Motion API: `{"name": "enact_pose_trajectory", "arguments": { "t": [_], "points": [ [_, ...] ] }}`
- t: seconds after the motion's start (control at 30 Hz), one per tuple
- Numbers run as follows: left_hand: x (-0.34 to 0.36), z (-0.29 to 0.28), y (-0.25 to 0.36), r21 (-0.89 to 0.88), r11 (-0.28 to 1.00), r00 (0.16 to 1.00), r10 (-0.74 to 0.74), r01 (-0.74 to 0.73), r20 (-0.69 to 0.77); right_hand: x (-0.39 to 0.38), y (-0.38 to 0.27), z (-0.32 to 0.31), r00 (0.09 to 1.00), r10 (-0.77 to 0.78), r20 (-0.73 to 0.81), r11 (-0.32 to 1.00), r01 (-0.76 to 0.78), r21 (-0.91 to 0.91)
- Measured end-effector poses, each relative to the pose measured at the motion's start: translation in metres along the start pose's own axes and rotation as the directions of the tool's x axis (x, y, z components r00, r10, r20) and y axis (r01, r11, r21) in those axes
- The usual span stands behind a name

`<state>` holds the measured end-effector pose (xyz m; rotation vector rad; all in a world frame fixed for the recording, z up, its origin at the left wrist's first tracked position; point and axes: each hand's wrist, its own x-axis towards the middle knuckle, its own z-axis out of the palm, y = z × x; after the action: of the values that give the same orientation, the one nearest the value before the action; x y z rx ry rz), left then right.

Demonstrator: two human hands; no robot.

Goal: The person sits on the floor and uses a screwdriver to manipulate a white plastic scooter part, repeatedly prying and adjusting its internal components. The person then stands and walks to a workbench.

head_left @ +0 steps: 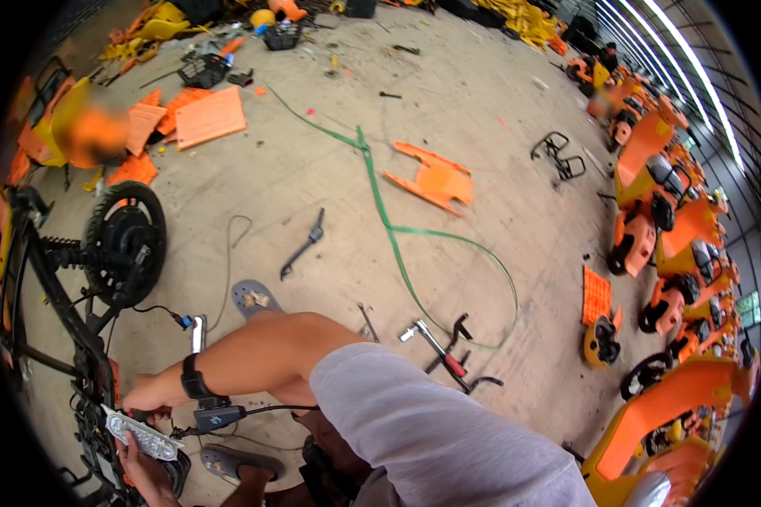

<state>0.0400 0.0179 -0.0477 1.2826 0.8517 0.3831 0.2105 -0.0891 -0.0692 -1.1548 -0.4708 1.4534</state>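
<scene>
From here, my left grip holds the pale lamp just beside the black bike frame, apparently to steady it; my right grip curls close above (fingertips hidden, so I cannot tell whether it clasps anything).

The oblong panel, silvery and textured, perhaps a lamp, slants in the left hand, beside the black frame.

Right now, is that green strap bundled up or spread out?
Spread out: the strap trails across the floor and opens into a wide loop.
</scene>
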Motion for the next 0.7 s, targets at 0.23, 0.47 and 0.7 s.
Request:
{"name": "enact_pose_trajectory", "arguments": {
  "t": [0.23,0.47,0.7],
  "points": [
    [0.016,-0.051,0.002,0.002,1.0,0.998,-0.004,0.004,0.057,0.025,0.003,0.017,0.999,0.043,-0.014,0.999,-0.043,0.006],
    [0.029,-0.062,-0.002,-0.012,0.999,0.997,-0.044,0.044,0.068,0.021,0.0,0.023,0.98,-0.044,-0.195,0.996,0.057,0.066],
    [0.004,-0.016,0.009,-0.024,0.996,0.996,0.087,-0.087,0.008,0.029,-0.011,0.025,0.853,-0.376,-0.363,0.898,0.239,-0.368]
  ]
}}
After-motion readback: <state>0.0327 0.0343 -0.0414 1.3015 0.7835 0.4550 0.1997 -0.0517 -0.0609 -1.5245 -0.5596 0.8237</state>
